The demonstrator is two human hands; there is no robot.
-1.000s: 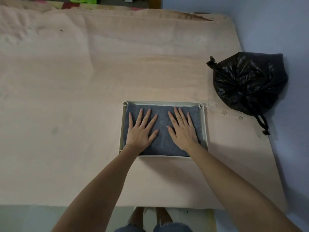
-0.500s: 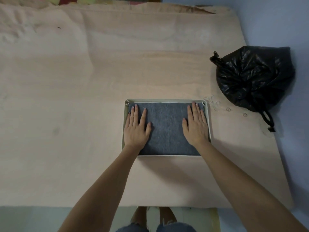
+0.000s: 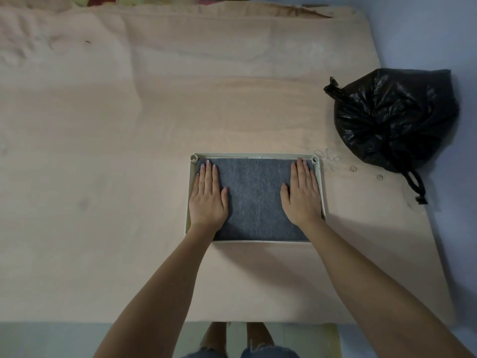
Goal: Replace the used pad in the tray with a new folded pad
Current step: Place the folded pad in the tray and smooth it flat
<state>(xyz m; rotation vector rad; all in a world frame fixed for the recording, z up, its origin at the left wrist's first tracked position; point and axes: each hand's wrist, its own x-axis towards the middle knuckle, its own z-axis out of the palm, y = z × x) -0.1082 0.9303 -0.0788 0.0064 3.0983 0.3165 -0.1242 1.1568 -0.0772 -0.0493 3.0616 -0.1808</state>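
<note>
A shallow pale rectangular tray [image 3: 258, 155] lies on the peach-covered surface near its front edge. A grey felt pad [image 3: 254, 200] lies flat inside it and fills almost the whole tray. My left hand [image 3: 207, 200] presses flat on the pad's left side, fingers straight and together, fingertips near the far left corner. My right hand [image 3: 303, 196] presses flat on the pad's right side in the same way, fingertips near the far right corner. Both palms cover parts of the pad and of the tray's side walls.
A tied black plastic bag [image 3: 395, 120] sits at the right edge of the surface, beyond the tray. A few small clear rings [image 3: 333, 160] lie between the tray and the bag. The peach cloth [image 3: 103, 151] stretches wide to the left and back.
Both hands slid apart across the pad, from its middle out to its left and right sides. Their fingers drew together and reached the far corners.
</note>
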